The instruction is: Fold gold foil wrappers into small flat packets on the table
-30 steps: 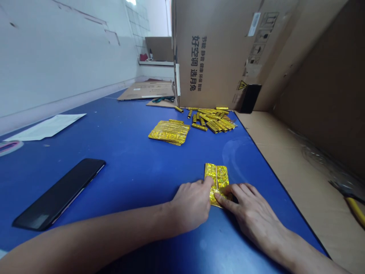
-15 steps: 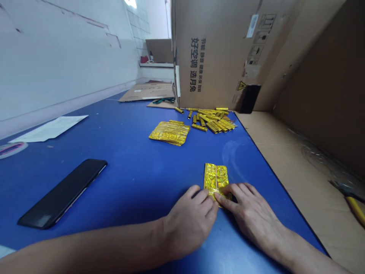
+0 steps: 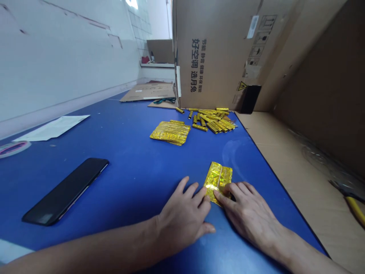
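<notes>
**Item 1, gold foil packet**: a flat, folded holographic packet lying at a slant on the blue table top, near the table's right edge and directly ahead of the person. A pale line crosses it lengthwise (crease or band, too small to tell).

**Item 2, right hand**: open, with the fingers extended over the packet's lower right and the thumb along its near edge. It presses rather than grips, apparently pinning the packet to the table so it cannot slide.

**Item 3, left hand**: open, fingers spread, resting on the table just beside the packet's lower left edge. It holds nothing, and contact with the packet cannot be confirmed.

**Nearby, ahead:** a stack of flat foil packets and a loose heap of rolled foil sticks, kept apart on the table and well beyond the hands. Neither blocks the space around the packet. (The heap sits hard against the carton's foot.)

**Around:** a black smartphone lies left of the left hand, a white paper sheet further left. A large cardboard carton stands at the far end, and a yellow-handled tool lies on the cardboard sheet right of the table.
</notes>
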The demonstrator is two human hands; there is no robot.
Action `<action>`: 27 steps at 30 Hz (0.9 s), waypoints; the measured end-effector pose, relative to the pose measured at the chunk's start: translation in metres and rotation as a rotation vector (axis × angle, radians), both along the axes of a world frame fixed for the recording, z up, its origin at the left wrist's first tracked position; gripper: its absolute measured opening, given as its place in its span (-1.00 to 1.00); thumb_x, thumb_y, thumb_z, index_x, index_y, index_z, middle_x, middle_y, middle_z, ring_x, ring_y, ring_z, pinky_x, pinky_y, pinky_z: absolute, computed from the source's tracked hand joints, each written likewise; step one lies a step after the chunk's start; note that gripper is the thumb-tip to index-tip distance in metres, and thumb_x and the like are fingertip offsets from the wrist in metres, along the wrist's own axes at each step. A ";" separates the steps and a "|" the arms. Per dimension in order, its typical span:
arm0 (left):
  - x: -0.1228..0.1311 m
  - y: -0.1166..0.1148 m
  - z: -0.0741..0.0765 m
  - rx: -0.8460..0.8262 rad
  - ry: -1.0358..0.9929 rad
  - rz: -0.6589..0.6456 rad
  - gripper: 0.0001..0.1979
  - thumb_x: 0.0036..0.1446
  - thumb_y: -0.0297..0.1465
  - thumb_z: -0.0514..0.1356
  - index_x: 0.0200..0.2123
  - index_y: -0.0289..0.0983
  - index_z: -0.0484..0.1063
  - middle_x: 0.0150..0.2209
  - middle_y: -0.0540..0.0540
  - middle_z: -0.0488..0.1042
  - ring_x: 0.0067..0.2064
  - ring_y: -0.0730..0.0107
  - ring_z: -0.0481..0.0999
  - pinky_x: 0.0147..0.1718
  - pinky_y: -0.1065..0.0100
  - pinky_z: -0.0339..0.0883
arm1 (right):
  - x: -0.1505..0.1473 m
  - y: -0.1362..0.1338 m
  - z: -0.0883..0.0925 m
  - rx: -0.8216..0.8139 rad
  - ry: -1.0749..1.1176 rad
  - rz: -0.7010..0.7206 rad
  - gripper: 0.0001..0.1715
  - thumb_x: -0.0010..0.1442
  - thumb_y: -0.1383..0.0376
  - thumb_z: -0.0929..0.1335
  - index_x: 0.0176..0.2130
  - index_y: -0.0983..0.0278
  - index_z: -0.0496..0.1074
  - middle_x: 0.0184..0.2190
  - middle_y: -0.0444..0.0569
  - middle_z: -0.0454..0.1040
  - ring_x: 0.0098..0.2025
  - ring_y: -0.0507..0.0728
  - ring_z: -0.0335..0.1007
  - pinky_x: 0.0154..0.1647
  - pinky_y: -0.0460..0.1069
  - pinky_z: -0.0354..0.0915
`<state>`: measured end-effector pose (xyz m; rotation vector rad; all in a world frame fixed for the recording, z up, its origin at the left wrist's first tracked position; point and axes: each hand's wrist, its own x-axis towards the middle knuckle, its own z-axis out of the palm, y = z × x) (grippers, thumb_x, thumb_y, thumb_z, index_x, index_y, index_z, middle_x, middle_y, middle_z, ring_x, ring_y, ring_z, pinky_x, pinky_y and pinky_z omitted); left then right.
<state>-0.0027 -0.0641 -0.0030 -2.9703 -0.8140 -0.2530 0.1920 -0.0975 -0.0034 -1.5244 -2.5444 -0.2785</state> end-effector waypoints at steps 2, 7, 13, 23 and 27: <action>-0.001 0.011 -0.001 0.035 0.004 -0.029 -0.51 0.04 -0.05 0.04 -0.14 -0.33 0.33 -0.05 -0.19 0.35 0.01 0.05 0.23 0.05 -0.06 -0.21 | -0.002 0.000 -0.002 0.010 -0.022 -0.016 -0.66 0.12 0.38 0.21 -0.10 0.17 0.34 -0.37 -0.02 0.33 -0.34 0.12 0.18 -0.27 0.07 0.14; -0.005 0.024 -0.001 0.046 0.010 -0.069 -0.40 0.05 0.01 -0.05 0.05 -0.25 0.17 0.02 -0.18 0.28 0.04 -0.01 0.21 0.04 -0.13 -0.25 | -0.007 0.000 -0.004 0.033 -0.039 -0.019 -0.64 0.09 0.41 0.21 -0.09 0.21 0.34 -0.37 -0.02 0.33 -0.33 0.13 0.21 -0.28 0.08 0.17; -0.009 0.018 0.001 -0.028 0.051 -0.071 -0.24 -0.03 0.14 -0.20 0.13 -0.19 0.03 0.10 -0.28 0.15 0.08 -0.16 0.13 -0.01 -0.21 -0.26 | -0.005 -0.006 0.004 -0.006 0.042 -0.001 -0.69 0.15 0.27 0.18 -0.11 0.22 0.35 -0.31 0.00 0.36 -0.27 0.14 0.26 -0.17 0.15 0.18; -0.011 0.017 0.002 -0.098 0.058 -0.073 -0.22 -0.05 0.16 -0.19 0.13 -0.21 0.04 0.13 -0.33 0.09 0.12 -0.20 0.05 -0.01 -0.23 -0.28 | -0.001 -0.012 0.006 0.016 0.022 0.087 -0.65 0.08 0.15 0.26 -0.13 0.20 0.38 -0.30 -0.04 0.42 -0.23 0.16 0.33 -0.02 0.25 0.09; -0.011 0.017 0.003 -0.123 0.066 -0.062 -0.22 -0.05 0.16 -0.21 0.13 -0.20 0.02 0.14 -0.31 0.07 0.13 -0.18 0.04 -0.01 -0.22 -0.28 | -0.002 -0.014 0.006 0.015 0.006 0.091 -0.54 0.08 0.07 0.25 -0.05 0.19 0.33 -0.26 -0.01 0.42 -0.21 0.18 0.32 -0.03 0.26 0.11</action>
